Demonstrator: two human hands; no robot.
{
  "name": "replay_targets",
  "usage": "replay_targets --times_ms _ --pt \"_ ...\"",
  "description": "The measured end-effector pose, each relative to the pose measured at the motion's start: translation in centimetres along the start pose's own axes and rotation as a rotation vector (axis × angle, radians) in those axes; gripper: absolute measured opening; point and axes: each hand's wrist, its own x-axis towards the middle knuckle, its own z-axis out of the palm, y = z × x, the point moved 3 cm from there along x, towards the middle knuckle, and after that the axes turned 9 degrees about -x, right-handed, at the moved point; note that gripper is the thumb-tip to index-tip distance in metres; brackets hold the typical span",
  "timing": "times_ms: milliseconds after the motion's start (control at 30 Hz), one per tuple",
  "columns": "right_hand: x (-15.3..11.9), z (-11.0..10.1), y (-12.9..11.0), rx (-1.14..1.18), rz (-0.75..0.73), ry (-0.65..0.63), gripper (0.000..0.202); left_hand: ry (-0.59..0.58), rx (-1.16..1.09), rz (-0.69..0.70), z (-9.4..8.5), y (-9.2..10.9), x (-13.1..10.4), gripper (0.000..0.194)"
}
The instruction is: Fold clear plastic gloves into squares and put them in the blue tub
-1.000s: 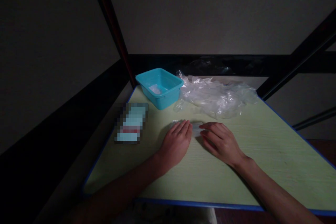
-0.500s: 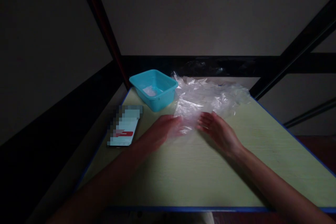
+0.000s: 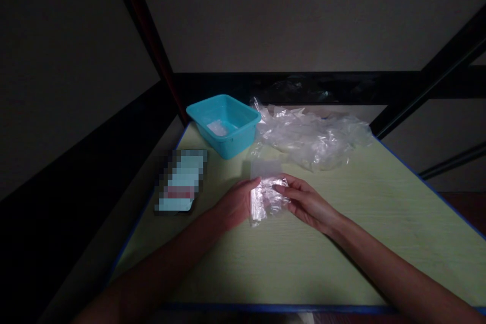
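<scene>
A clear plastic bag [image 3: 268, 197] is held between both hands above the middle of the table. My left hand [image 3: 239, 201] grips its left edge, thumb on top and fingers behind it. On the right edge, my right hand [image 3: 306, 202] pinches the plastic with thumb and fingers. Behind them lies a heap of crumpled clear plastic bags [image 3: 322, 136] at the back of the table. A turquoise basket [image 3: 237, 142] stands left of the heap, with a small whitish piece [image 3: 217, 128] inside.
A phone with a lit, partly blurred screen [image 3: 184, 177] lies at the table's left edge. The pale table [image 3: 341, 263] has a blue rim. Dark beams and a wall stand behind it.
The hands have closed on the plastic bag, which is now separate from the heap and flatter between them. My right hand's fingers, spread before, now pinch its edge. The view has shifted slightly.
</scene>
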Motion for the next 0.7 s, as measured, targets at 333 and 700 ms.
replay_targets --times_ms 333,700 --pt "-0.1 -0.1 -0.1 0.012 0.003 0.055 0.024 -0.226 -0.131 0.072 1.1 0.5 -1.0 0.037" --pt "0.0 -0.1 -0.1 0.033 -0.019 0.003 0.02 -0.067 -0.042 0.15 0.2 0.2 -0.8 0.018"
